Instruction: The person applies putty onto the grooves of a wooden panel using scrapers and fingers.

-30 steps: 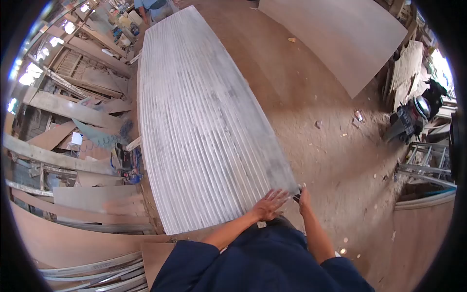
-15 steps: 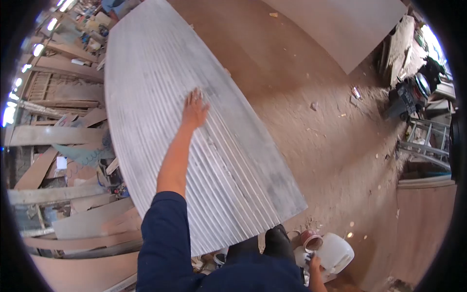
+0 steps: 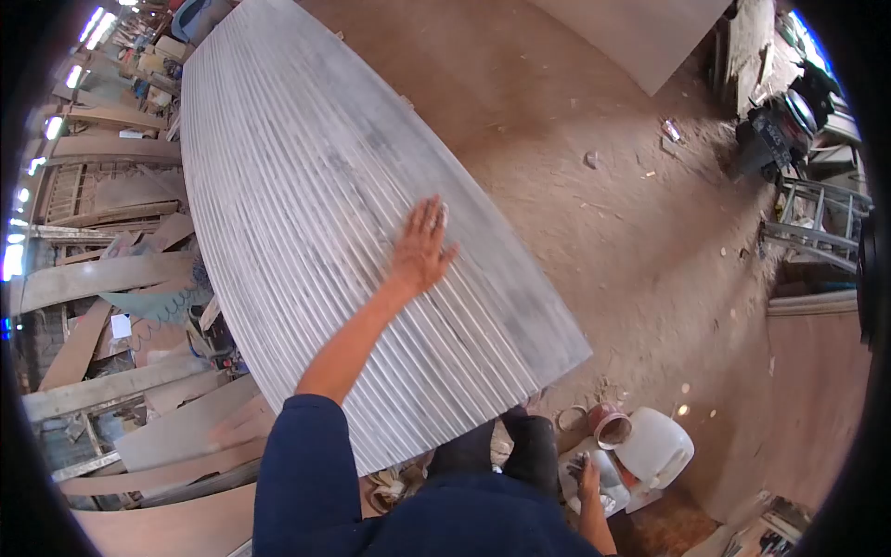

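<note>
A long curved panel [image 3: 306, 176], grey-white with many parallel ridges, stretches away from my body. My left hand [image 3: 423, 249] lies flat on the ridges towards the panel's right side, fingers together and stretched out, thumb apart. A small pale patch shows at its fingertips; whether it is a smear or a held scrap, I cannot make out. Low at the right, my right hand [image 3: 588, 478] hangs over white containers, its fingers greyish. Whether it grips anything is unclear. Beside it are a reddish pot [image 3: 611, 427] and a white plastic jug [image 3: 654, 447].
Boards and scrap wood [image 3: 111, 278] are piled along the left. Dusty brown floor [image 3: 594, 232] with small litter runs to the right. A ladder [image 3: 812, 223] and a dark machine [image 3: 775, 139] stand at the far right. A flat sheet [image 3: 640, 37] lies at the top.
My left hand has slid right and nearer along the ridges, still flat. My right hand has moved slightly up and left over the containers. The view has shifted a little.
</note>
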The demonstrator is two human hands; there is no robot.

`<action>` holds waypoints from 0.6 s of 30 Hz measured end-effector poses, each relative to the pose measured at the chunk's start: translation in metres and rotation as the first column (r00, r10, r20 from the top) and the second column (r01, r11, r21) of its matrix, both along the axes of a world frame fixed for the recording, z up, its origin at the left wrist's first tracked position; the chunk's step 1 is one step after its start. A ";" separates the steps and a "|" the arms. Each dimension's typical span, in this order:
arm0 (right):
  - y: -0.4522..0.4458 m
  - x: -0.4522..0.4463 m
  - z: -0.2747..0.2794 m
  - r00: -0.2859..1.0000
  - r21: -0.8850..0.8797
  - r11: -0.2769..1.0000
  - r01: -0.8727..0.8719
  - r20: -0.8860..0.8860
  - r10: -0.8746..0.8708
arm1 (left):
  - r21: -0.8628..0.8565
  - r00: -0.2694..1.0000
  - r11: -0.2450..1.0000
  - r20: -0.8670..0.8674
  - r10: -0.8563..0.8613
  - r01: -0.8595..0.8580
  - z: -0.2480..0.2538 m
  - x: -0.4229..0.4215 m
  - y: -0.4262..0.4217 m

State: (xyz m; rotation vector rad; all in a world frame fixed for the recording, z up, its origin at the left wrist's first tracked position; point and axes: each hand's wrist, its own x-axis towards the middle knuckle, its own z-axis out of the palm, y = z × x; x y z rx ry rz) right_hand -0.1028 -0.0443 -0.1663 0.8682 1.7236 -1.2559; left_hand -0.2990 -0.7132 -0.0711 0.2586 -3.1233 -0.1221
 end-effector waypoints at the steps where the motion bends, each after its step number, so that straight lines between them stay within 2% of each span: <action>1: -0.003 -0.006 0.004 1.000 -0.005 1.000 0.004 -0.006 -0.004 | -0.005 1.000 1.000 -0.006 -0.004 0.004 0.002 0.007 0.028; 7: 0.031 -0.001 0.029 0.996 -0.026 0.999 0.034 -0.085 -0.036 | 0.191 1.000 0.981 -0.009 -0.029 0.030 0.011 0.043 0.207; 9: 0.067 0.019 0.024 0.990 0.027 0.998 0.061 -0.129 -0.057 | 0.380 0.994 0.920 -0.075 -0.078 0.101 0.000 0.054 0.284; 11: 0.117 0.046 0.016 0.989 0.019 0.998 0.061 -0.137 -0.058 | 0.607 0.940 0.728 -0.102 -0.326 0.319 -0.022 0.066 0.369; 13: 0.156 0.062 0.019 0.990 0.033 0.995 0.091 -0.111 -0.087 | 0.672 0.840 0.603 -0.051 -0.540 0.429 0.003 0.062 0.430; 14: 0.170 0.069 0.025 0.989 0.056 0.991 0.123 -0.084 -0.118 | 0.664 0.850 0.614 -0.062 -0.522 0.426 0.005 0.061 0.433; 15: 0.187 0.078 0.019 0.969 0.063 0.968 0.241 -0.066 -0.237 | 0.556 0.913 0.727 -0.187 -0.362 0.402 0.002 0.058 0.429; 16: 0.206 0.091 0.018 0.953 0.081 0.952 0.296 -0.085 -0.289 | 0.453 0.924 0.824 -0.324 -0.204 0.341 -0.004 0.058 0.422; 17: 0.229 0.109 0.017 0.940 -0.041 0.942 0.332 -0.066 -0.334 | 0.393 0.942 0.894 -0.327 -0.082 0.214 -0.010 0.055 0.399; 18: 0.242 0.121 0.019 0.959 -0.026 0.960 0.277 -0.048 -0.278 | 0.332 0.942 0.940 -0.334 0.038 0.080 -0.016 0.051 0.366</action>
